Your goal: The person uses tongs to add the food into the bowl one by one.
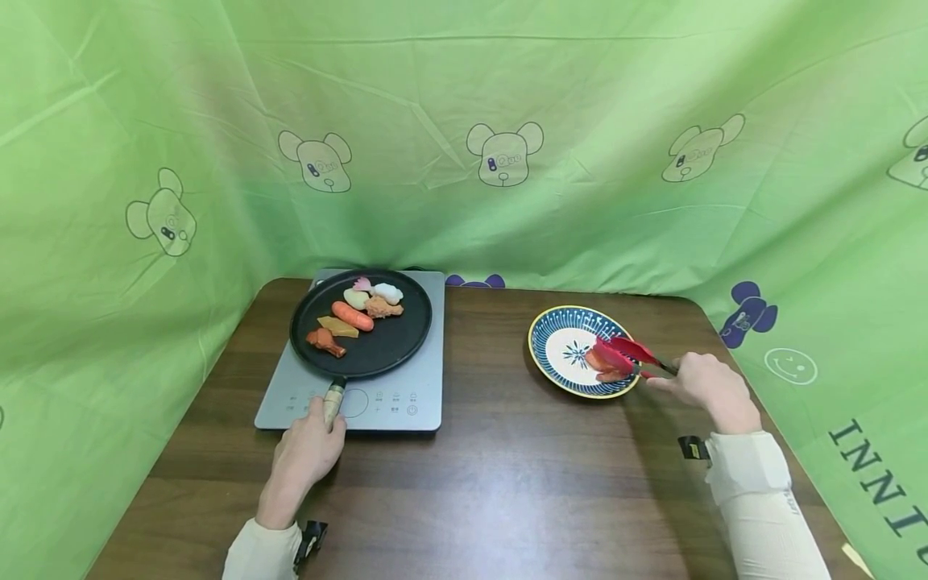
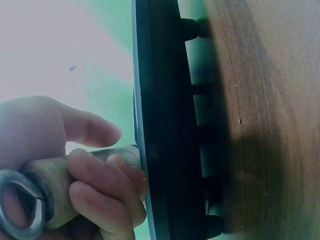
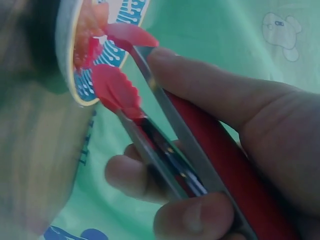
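On the left, my left hand (image 1: pixel 308 447) grips the wooden handle (image 1: pixel 333 403) of a round black frying pan (image 1: pixel 384 350). The left wrist view shows fingers curled round this handle (image 2: pixel 55 192), near its metal hanging ring (image 2: pixel 36 215). My right hand (image 1: pixel 714 387) holds red-tipped tongs (image 1: pixel 615 355) at the right side of a blue-patterned plate (image 1: pixel 548 342). In the right wrist view, the tongs' scalloped tips (image 3: pixel 116 89) stand apart. Orange-brown food (image 1: pixel 607 372) lies on the plate beneath them, partly hidden by the tips.
The pan sits on a silver induction cooktop (image 1: pixel 428 395) on a dark wooden table (image 1: pixel 493 467). In it lie a drumstick (image 1: pixel 325 341), a sausage (image 1: pixel 353 316), a shrimp (image 1: pixel 387 292) and several other food pieces. Green cloth (image 1: pixel 406 209) surrounds the table's back and sides.
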Demonstrator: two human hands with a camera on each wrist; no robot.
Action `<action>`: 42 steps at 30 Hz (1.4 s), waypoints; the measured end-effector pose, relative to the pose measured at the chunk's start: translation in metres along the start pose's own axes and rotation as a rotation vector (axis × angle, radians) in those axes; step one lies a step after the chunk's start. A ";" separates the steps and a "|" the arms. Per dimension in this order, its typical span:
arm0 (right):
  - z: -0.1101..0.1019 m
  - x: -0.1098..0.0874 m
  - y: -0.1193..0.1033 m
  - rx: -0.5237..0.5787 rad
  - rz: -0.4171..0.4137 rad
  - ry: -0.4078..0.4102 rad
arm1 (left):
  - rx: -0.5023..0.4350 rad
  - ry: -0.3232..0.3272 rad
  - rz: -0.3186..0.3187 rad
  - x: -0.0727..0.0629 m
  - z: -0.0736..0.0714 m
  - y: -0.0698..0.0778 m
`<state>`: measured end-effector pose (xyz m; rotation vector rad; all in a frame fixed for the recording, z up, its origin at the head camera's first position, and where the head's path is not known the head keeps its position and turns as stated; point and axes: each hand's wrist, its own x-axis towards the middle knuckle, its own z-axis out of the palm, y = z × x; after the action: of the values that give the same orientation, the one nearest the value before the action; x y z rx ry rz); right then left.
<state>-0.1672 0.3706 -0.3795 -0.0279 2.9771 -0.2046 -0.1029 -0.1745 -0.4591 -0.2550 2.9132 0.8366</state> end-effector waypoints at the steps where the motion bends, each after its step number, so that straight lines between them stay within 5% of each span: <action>1: -0.001 0.000 -0.001 -0.003 0.001 -0.008 | 0.003 0.003 0.001 0.000 0.000 0.000; 18: 0.016 0.015 0.007 0.056 -0.025 0.076 | 0.004 0.001 0.001 0.001 0.000 0.000; 32: 0.019 0.021 0.005 0.061 -0.024 -0.003 | 0.006 0.005 0.000 0.001 0.000 0.000; 42: 0.024 0.023 0.009 0.083 0.016 0.020 | 0.007 0.000 -0.006 0.000 0.000 0.000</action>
<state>-0.1858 0.3758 -0.4079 0.0084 2.9844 -0.3275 -0.1034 -0.1748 -0.4589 -0.2637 2.9133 0.8260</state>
